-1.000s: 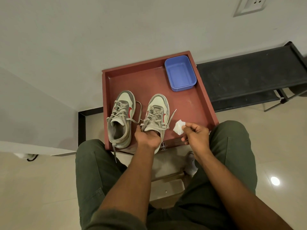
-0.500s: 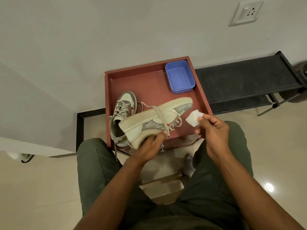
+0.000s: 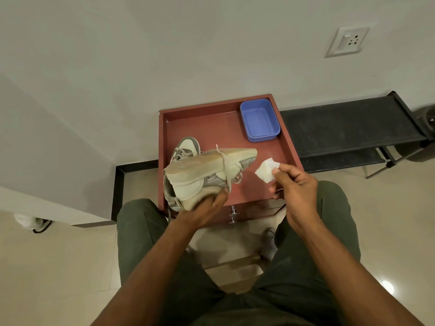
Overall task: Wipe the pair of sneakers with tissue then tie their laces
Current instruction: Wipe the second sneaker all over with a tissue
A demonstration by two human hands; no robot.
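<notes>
My left hand (image 3: pixel 207 207) grips the heel of a grey and off-white sneaker (image 3: pixel 207 171), held on its side above the red-brown tray table (image 3: pixel 288 147), sole facing away and toe pointing right. Its loose laces hang over the side. The second sneaker (image 3: pixel 187 147) stands on the tray behind it, mostly hidden, only its toe showing. My right hand (image 3: pixel 294 184) pinches a small folded white tissue (image 3: pixel 267 170) just right of the lifted sneaker's toe, not touching it.
A blue plastic tub (image 3: pixel 260 120) sits at the tray's far right corner. A black shoe rack (image 3: pixel 348 128) stands to the right against the wall. A drawer handle (image 3: pixel 233 214) sticks out below the tray's front. My knees flank the table.
The left hand has picked the right-hand sneaker off the tray and turned it on its side. The right hand has risen with the tissue towards the toe.
</notes>
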